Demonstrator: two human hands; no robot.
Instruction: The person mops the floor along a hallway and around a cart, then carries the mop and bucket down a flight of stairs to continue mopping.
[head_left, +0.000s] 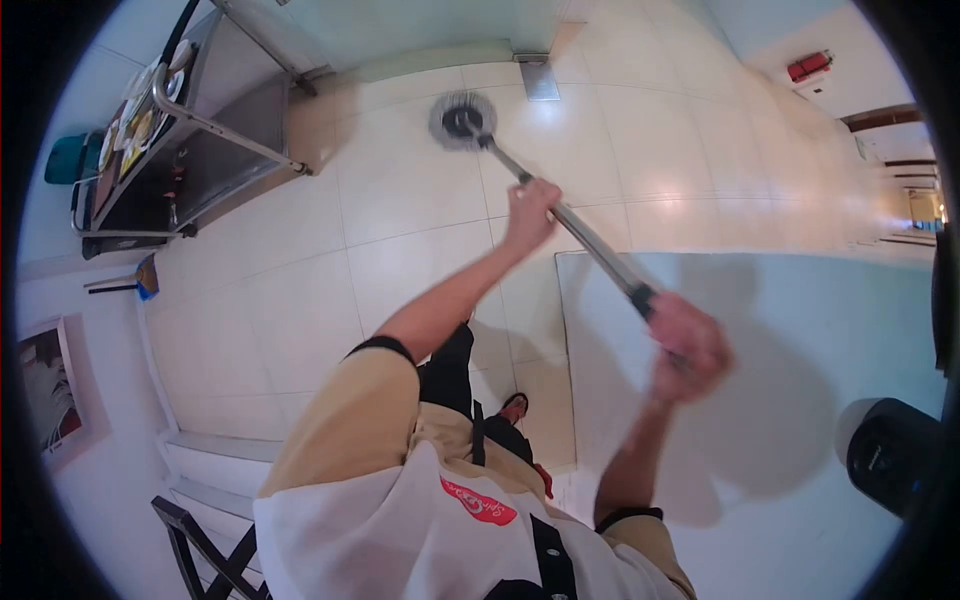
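A mop with a long metal handle (600,246) runs slantwise across the view. Its round grey fringed head (462,121), with a black hub, lies on the pale tiled floor (400,260) and looks smeared by motion. My left hand (530,214) is wrapped around the lower part of the handle. Higher up, near a black collar, my right hand (690,345) is closed around the upper end and slightly blurred. The handle's tip is mostly hidden inside that hand.
At upper left stands a metal trolley (235,130) holding dishes, beside a teal container (72,158). A blue dustpan (148,277) rests by the left wall. To my right are a pale wall (640,400) and a black wall-mounted device (890,455). Steps (215,455) lie lower left.
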